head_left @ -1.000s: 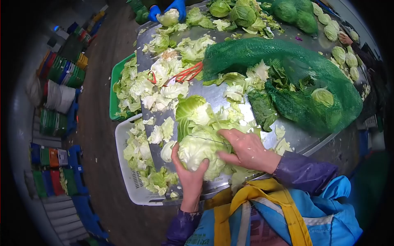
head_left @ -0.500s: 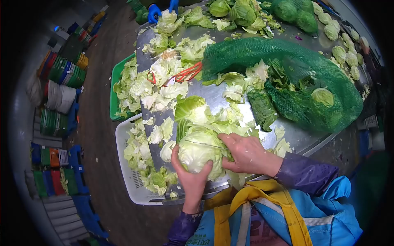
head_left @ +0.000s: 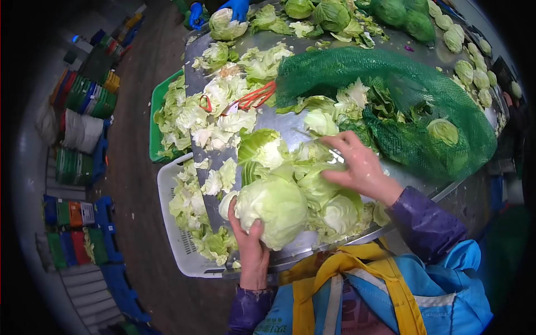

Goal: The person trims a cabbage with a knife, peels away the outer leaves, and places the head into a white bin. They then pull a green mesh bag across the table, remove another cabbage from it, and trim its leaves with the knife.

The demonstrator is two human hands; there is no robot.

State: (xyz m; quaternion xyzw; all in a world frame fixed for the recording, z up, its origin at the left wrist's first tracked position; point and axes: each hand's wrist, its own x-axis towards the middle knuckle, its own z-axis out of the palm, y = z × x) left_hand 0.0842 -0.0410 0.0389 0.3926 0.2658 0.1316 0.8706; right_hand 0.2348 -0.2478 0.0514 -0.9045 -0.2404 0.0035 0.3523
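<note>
My left hand [head_left: 250,243] grips a pale, trimmed cabbage [head_left: 274,207] from its left side, thumb in front and fingers behind. My right hand [head_left: 360,170] is above loose leaves to the right of it, its fingers curled round a small knife [head_left: 301,133]; only part of the thin blade shows, pointing left, and the handle is hidden. Beneath the right hand lie detached cabbage leaves [head_left: 339,214], close against the cabbage's right side. More outer leaves [head_left: 262,149] lie just behind the cabbage on the metal table [head_left: 293,125].
A green mesh bag [head_left: 446,84] with a cabbage inside spreads across the table. Leaf-filled white [head_left: 173,234] and green [head_left: 153,125] crates stand along the left edge. Opposite, a co-worker's blue-gloved hands [head_left: 237,8] hold a cabbage. An orange cord [head_left: 257,96] lies among leaves.
My right hand with the knife has moved up and right, away from the cabbage. Leaves have come off to the cabbage's right. My left hand still holds the cabbage, now turned.
</note>
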